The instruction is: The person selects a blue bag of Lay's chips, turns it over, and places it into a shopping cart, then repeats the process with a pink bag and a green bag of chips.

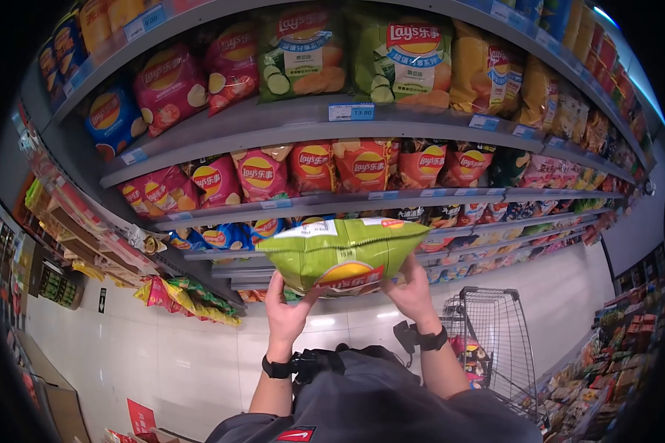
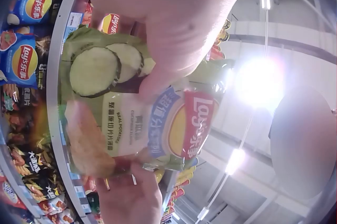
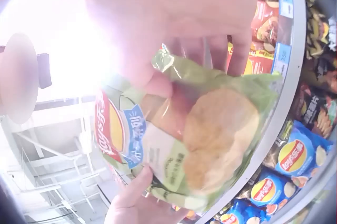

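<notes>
A large green bag of Lay's potato chips point(image 1: 347, 255) is in front of me at the height of the lower shelves, its sealed edge toward my head. My left hand point(image 1: 288, 314) grips its left side, and my right hand point(image 1: 412, 297) grips the right side. In the left wrist view the left thumb lies across the bag's printed front point(image 2: 126, 119), which shows cucumber slices and a chip. The right wrist view shows the right hand point(image 3: 179, 13) with its thumb pressed on the same front, fingers behind the bag. Parts of the fingers are hidden by the bag.
Shelves of chip bags stand ahead; two matching green bags point(image 1: 405, 66) sit on an upper shelf point(image 1: 273, 122) above a price tag point(image 1: 352, 112). Red, pink and blue bags fill lower rows. A wire shopping cart point(image 1: 489, 292) holding goods is at my right.
</notes>
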`<action>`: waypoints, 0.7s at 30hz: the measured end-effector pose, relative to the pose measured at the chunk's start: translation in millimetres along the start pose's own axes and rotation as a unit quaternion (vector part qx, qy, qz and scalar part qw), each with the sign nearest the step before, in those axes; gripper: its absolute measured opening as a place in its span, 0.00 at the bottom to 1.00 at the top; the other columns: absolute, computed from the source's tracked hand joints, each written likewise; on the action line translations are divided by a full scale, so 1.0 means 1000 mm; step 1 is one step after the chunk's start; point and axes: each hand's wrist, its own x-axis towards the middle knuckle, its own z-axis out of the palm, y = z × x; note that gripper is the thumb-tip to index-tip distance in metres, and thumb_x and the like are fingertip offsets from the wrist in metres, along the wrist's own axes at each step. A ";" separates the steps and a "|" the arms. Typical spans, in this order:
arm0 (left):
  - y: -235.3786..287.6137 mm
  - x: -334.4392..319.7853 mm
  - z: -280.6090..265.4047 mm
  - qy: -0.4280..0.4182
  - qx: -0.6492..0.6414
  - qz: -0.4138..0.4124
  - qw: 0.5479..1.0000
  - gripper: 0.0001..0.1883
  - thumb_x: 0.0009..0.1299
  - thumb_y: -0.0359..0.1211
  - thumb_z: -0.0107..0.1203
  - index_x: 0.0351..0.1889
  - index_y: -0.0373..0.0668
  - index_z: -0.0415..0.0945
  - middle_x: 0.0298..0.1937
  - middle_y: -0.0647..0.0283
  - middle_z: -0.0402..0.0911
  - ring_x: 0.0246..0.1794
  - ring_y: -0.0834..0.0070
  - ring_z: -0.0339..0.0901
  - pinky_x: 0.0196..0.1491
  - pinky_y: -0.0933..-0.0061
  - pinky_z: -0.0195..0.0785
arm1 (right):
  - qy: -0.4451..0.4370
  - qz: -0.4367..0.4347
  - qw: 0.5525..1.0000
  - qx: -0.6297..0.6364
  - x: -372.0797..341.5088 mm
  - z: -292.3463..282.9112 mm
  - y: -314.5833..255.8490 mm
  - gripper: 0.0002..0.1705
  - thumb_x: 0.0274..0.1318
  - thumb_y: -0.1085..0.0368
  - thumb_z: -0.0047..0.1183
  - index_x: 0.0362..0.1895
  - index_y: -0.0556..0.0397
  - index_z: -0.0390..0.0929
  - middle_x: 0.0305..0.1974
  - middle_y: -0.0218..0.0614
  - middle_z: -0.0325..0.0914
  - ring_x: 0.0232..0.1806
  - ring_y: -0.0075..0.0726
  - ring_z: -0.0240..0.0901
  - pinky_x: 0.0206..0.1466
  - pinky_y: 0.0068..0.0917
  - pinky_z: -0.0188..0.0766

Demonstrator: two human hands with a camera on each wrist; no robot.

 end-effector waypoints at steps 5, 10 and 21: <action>0.020 0.007 0.015 0.023 -0.082 -0.031 0.996 0.29 0.63 0.26 0.67 0.61 0.35 0.66 0.50 0.58 0.80 0.48 0.76 0.77 0.54 0.74 0.69 | -0.011 0.037 0.999 0.001 -0.010 -0.003 -0.023 0.52 0.56 0.67 0.62 0.79 0.52 0.44 0.36 0.38 0.84 0.41 0.28 0.80 0.50 0.25 0.71; 0.003 0.012 0.005 0.017 -0.142 -0.116 0.983 0.25 0.70 0.28 0.61 0.60 0.40 0.58 0.46 0.57 0.82 0.46 0.79 0.78 0.48 0.77 0.71 | -0.074 0.021 0.997 0.013 -0.019 -0.014 -0.028 0.43 0.61 0.69 0.56 0.77 0.53 0.50 0.32 0.33 0.77 0.33 0.25 0.73 0.46 0.24 0.71; 0.011 0.013 -0.008 -0.051 -0.187 -0.219 0.956 0.19 0.73 0.29 0.58 0.57 0.42 0.62 0.40 0.61 0.84 0.38 0.83 0.79 0.41 0.81 0.71 | -0.131 0.043 0.990 -0.001 -0.009 -0.017 -0.030 0.40 0.55 0.77 0.52 0.73 0.45 0.62 0.38 0.33 0.79 0.39 0.23 0.75 0.49 0.24 0.74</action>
